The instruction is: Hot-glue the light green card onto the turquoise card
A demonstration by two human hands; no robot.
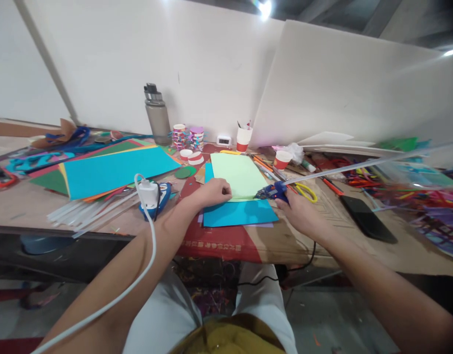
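In my right hand (pixel 298 209) is a blue hot glue gun (pixel 272 191), with a long clear glue stick (pixel 344 166) jutting from its back toward the right. Its nozzle points left, at the near edge of a pale green paper sheet (pixel 239 174). My left hand (pixel 218 191) rests with curled fingers on the left part of that same edge; whether it pinches the paper is hidden. Beneath the green sheet lies a blue sheet (pixel 237 214), showing along the near side.
At left are stacked coloured sheets (pixel 119 169), loose glue sticks (pixel 90 211) and a white plug (pixel 148 193) with its cable over my left arm. A bottle (pixel 158 115) and paper cups (pixel 244 137) stand behind. Yellow-handled scissors (pixel 306 192) and a phone (pixel 368 218) lie right.
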